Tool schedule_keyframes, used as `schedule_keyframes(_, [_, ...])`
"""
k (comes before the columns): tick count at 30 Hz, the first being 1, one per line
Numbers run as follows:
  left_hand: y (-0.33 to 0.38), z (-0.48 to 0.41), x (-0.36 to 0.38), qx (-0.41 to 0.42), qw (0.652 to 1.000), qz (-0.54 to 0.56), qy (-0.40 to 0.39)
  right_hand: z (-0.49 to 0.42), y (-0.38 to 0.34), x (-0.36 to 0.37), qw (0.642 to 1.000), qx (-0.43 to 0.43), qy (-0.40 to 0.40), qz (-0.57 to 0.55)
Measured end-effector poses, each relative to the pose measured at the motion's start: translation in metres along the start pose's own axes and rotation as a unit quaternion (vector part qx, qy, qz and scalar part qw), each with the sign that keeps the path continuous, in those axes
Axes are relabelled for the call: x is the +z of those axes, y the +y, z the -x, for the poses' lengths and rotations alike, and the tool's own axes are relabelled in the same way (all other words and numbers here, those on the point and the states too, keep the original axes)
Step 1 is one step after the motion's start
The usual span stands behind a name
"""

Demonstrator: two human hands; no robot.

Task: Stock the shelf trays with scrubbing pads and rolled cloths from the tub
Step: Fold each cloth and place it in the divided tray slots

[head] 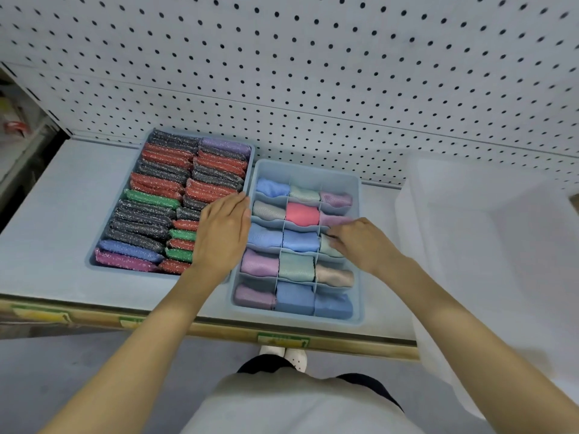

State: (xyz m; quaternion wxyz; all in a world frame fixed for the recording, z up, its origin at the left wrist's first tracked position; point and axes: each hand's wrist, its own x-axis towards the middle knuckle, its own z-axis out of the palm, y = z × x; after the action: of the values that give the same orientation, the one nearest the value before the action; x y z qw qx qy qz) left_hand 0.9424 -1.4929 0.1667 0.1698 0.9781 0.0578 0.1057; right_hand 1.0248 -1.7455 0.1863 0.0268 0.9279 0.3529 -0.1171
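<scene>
Two blue trays stand on the shelf. The left tray (91, 261) is packed with several glittery scrubbing pads (156, 183) in red, dark grey, green, blue and purple. The divided right tray (357, 183) holds several rolled cloths (300, 214), one per compartment. My left hand (224, 233) lies flat, fingers straight, over the pads at the left tray's right side. My right hand (360, 242) has its fingers curled round a pale green rolled cloth (329, 247) in the right column of the divided tray. The white translucent tub (488, 195) stands to the right.
A white pegboard wall (313, 73) rises behind the shelf. The shelf's front edge (219, 327) carries yellow and green labels. Bare shelf surface (53, 214) lies left of the pad tray. My feet and the grey floor show below.
</scene>
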Motion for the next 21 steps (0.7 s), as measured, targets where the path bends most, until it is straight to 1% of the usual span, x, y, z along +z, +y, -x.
schedule_keyframes(2, [0.001,0.001,-0.002,0.002,1.0,0.005,-0.003,0.004,-0.009,-0.011,0.995,0.011,0.051,-0.09])
schedule_keyframes(3, [0.001,0.002,-0.003,0.0,1.0,0.009,-0.004,0.007,-0.017,-0.016,0.987,0.012,0.052,-0.149])
schedule_keyframes(4, [0.003,0.004,-0.004,-0.004,1.0,0.017,-0.003,0.009,-0.027,-0.019,0.981,0.003,0.033,-0.191])
schedule_keyframes(5, [0.004,0.006,-0.005,-0.012,0.999,0.029,-0.002,0.011,-0.036,-0.016,0.978,-0.017,-0.001,-0.209])
schedule_keyframes(7, [0.009,0.012,-0.009,-0.029,0.998,0.06,0.005,0.012,-0.053,-0.006,0.983,-0.054,-0.05,-0.17])
schedule_keyframes(9, [0.013,0.019,-0.011,-0.036,0.996,0.084,0.014,0.011,-0.063,0.003,0.991,-0.062,-0.058,-0.1])
schedule_keyframes(10, [0.014,0.022,-0.013,-0.036,0.995,0.093,0.017,0.01,-0.065,0.006,0.993,-0.055,-0.057,-0.085])
schedule_keyframes(15, [0.02,0.034,-0.02,-0.045,0.992,0.116,0.013,0.007,-0.073,0.025,0.999,-0.031,-0.008,-0.001])
schedule_keyframes(17, [0.021,0.04,-0.023,-0.049,0.991,0.123,0.015,0.008,-0.076,0.03,1.0,-0.001,-0.017,0.005])
schedule_keyframes(21, [0.021,0.048,-0.027,-0.067,0.989,0.13,-0.002,0.009,-0.076,0.028,0.999,0.029,0.021,0.036])
